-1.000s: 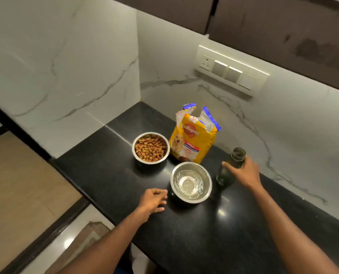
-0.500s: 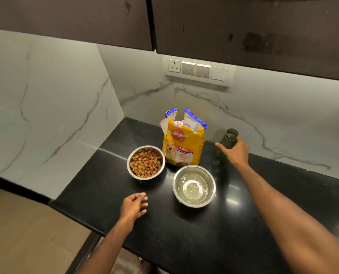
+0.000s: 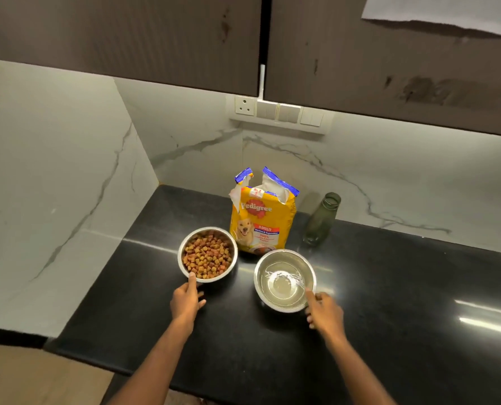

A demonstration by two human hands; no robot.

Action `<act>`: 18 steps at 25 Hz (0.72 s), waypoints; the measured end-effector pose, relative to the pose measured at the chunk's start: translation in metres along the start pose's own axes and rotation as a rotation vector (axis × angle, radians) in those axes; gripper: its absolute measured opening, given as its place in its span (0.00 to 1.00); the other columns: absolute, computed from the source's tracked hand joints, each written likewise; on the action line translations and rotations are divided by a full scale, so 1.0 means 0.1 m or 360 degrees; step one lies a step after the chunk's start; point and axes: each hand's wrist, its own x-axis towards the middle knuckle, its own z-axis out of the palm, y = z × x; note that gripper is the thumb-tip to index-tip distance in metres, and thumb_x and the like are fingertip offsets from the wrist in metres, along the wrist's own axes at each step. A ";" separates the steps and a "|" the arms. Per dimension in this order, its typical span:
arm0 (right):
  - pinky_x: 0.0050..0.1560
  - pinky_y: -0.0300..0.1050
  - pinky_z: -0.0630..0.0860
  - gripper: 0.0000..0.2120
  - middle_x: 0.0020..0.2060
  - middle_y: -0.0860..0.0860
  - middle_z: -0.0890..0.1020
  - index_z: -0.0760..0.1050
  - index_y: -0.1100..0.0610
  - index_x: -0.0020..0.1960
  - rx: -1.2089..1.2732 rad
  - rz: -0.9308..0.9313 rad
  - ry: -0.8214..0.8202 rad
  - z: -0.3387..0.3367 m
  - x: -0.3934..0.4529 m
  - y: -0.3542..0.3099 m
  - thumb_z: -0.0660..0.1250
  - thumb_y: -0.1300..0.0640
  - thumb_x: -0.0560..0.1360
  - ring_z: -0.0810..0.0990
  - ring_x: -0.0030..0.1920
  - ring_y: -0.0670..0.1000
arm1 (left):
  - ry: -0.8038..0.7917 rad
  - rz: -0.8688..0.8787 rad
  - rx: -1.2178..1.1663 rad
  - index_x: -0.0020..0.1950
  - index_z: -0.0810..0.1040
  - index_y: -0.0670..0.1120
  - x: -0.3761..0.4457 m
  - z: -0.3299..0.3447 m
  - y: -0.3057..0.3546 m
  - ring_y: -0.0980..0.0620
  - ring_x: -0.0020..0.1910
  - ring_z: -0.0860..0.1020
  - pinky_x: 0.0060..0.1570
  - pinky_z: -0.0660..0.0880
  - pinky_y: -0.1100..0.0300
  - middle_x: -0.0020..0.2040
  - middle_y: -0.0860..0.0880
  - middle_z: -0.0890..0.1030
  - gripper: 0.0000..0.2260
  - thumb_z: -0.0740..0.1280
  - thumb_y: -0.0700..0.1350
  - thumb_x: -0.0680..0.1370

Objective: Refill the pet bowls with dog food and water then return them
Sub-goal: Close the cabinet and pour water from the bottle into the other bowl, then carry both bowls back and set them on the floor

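Step in hand: both bowls look filled, so I judge the refilling done and the job now is to take hold of them and carry them back.
Food bowl: the steel food bowl (image 3: pixel 207 255), heaped with kibble, sits on the black desk (image 3: pixel 389 302) just left of frame centre, in front of the dog food bag (image 3: pixel 262 220).
Water bowl: the steel water bowl (image 3: pixel 284 280) stands just right of it, lower centre of the frame, water rippling inside.
Left grip: my left hand (image 3: pixel 186 301) is at the near rim of the food bowl, thumb laid up on the rim, fingers curled below; I cannot tell whether they have closed under the wall.
Right grip: my right hand (image 3: pixel 325 312) is at the near right rim of the water bowl, one finger touching the rim, the rest loosely bent and holding nothing.
Doing it well: I should pinch each rim firmly, thumb inside and fingers outside, before lifting.
Water: it looks fairly full, so I would lift it level and slowly; a tilt would likely spill.
Kibble: it is piled near the rim, so a jerk could scatter pieces.
Behind: the open green bottle (image 3: pixel 320 219) stands upright right of the bag, well clear of my hands.
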 end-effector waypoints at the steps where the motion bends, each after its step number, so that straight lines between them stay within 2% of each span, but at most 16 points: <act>1: 0.43 0.59 0.88 0.19 0.35 0.57 0.86 0.82 0.59 0.49 0.0066 0.0007 -0.0003 0.09 -0.08 0.05 0.67 0.43 0.85 0.83 0.32 0.54 | -0.0002 0.0021 -0.0008 0.72 0.80 0.38 0.01 0.00 0.00 0.43 0.61 0.84 0.61 0.84 0.44 0.60 0.42 0.83 0.24 0.64 0.56 0.87; 4: 0.43 0.58 0.87 0.18 0.38 0.60 0.87 0.82 0.58 0.49 0.0211 0.0047 0.0061 0.26 -0.21 0.02 0.65 0.44 0.86 0.83 0.33 0.53 | -0.0031 0.0052 -0.0030 0.70 0.81 0.39 0.05 -0.01 0.02 0.45 0.59 0.82 0.60 0.85 0.44 0.58 0.44 0.82 0.22 0.65 0.55 0.86; 8: 0.47 0.59 0.86 0.18 0.39 0.62 0.88 0.83 0.61 0.50 0.0588 0.0074 0.0172 0.39 -0.22 0.03 0.66 0.48 0.87 0.85 0.37 0.59 | -0.0096 0.0052 -0.0140 0.69 0.82 0.40 0.05 0.03 0.04 0.44 0.62 0.82 0.61 0.85 0.44 0.63 0.42 0.81 0.19 0.65 0.53 0.87; 13: 0.40 0.50 0.80 0.15 0.43 0.59 0.86 0.82 0.65 0.57 0.0953 0.0009 0.0093 0.49 -0.25 0.09 0.63 0.54 0.88 0.79 0.36 0.52 | -0.0153 -0.0047 -0.0500 0.76 0.77 0.40 0.03 0.03 0.07 0.42 0.71 0.78 0.71 0.79 0.41 0.69 0.42 0.79 0.18 0.63 0.46 0.88; 18: 0.38 0.47 0.79 0.14 0.43 0.58 0.84 0.81 0.65 0.58 0.1036 -0.0053 0.0034 0.59 -0.25 0.18 0.62 0.55 0.88 0.79 0.39 0.53 | -0.0107 -0.0074 -0.0643 0.75 0.77 0.41 -0.10 -0.23 -0.07 0.43 0.69 0.79 0.72 0.76 0.45 0.64 0.45 0.81 0.17 0.63 0.45 0.88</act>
